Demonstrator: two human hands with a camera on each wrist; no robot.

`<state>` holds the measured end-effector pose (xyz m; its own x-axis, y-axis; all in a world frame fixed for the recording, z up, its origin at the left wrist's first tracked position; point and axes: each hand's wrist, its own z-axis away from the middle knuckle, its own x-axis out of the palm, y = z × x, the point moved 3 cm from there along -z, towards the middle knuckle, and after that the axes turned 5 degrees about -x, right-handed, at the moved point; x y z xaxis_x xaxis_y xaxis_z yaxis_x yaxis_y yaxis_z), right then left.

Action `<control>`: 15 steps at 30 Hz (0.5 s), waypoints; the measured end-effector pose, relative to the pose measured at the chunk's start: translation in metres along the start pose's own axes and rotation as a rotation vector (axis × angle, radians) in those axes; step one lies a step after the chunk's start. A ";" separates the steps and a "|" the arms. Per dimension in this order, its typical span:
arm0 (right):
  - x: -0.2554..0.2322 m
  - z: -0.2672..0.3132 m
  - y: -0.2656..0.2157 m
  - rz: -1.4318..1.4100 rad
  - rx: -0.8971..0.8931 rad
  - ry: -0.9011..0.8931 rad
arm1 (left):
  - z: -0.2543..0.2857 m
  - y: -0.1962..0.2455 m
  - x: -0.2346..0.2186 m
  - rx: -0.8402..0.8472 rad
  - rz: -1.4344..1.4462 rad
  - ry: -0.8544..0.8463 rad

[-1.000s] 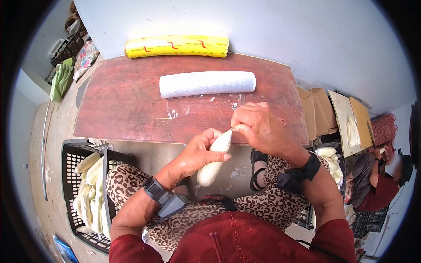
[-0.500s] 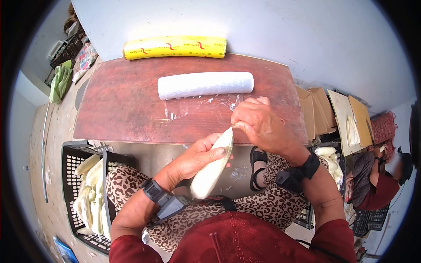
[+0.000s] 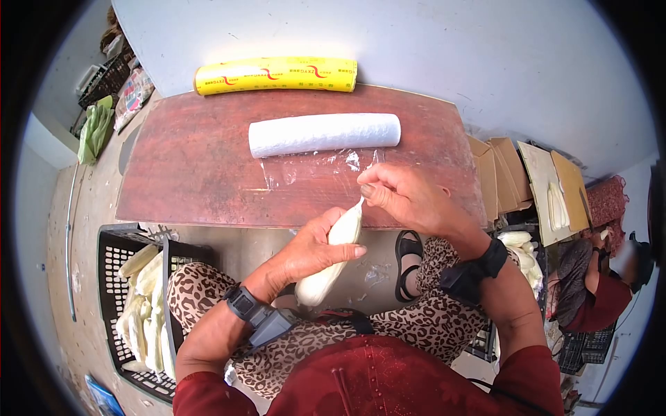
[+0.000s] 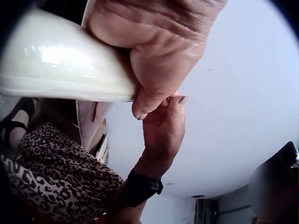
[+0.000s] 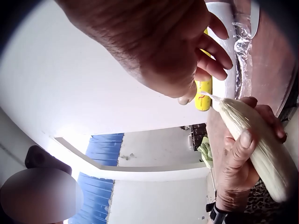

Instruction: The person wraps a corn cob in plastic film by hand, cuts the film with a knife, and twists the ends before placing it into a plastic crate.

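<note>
A pale ear of corn (image 3: pixel 331 258), glossy in the left wrist view as if wrapped in clear film, slants over the person's lap, its narrow tip toward the table. My left hand (image 3: pixel 309 248) grips it around the middle, thumb across the near side. At its tip a thin twisted tail (image 5: pixel 209 95) sticks out. Right beside that tail is my right hand (image 3: pixel 409 196), its thumb and fingers parted in the right wrist view with nothing between them. Beyond the hands, a white roll of film (image 3: pixel 325 134) lies on the reddish-brown table (image 3: pixel 187 166), its loose clear edge toward me.
A yellow printed roll (image 3: pixel 277 75) lies at the table's back by the wall. A black crate (image 3: pixel 111 277) of corn ears stands left of the knees, more ears (image 3: pixel 524 256) at the right. Cardboard (image 3: pixel 496 173) leans right of the table; another person (image 3: pixel 603 291) sits beyond.
The right hand has gone from pinching the ear's tip to parted fingers beside it. The left hand has turned the ear within its grip, and the ear has shifted slightly left.
</note>
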<state>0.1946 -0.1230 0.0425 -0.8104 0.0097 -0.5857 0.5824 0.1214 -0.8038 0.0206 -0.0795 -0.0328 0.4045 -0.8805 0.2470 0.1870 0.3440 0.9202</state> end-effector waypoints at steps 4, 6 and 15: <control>0.002 0.002 -0.008 -0.019 0.077 -0.066 | 0.000 0.000 0.002 0.024 -0.019 0.006; 0.002 0.002 -0.011 0.019 0.132 -0.088 | -0.002 -0.003 0.002 0.049 0.004 0.002; 0.013 0.003 0.000 -0.082 0.102 -0.111 | 0.000 0.001 0.002 0.006 -0.062 0.012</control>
<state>0.1846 -0.1263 0.0347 -0.8470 -0.1064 -0.5208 0.5223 0.0156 -0.8526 0.0214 -0.0811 -0.0313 0.4030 -0.8962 0.1855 0.2067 0.2866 0.9355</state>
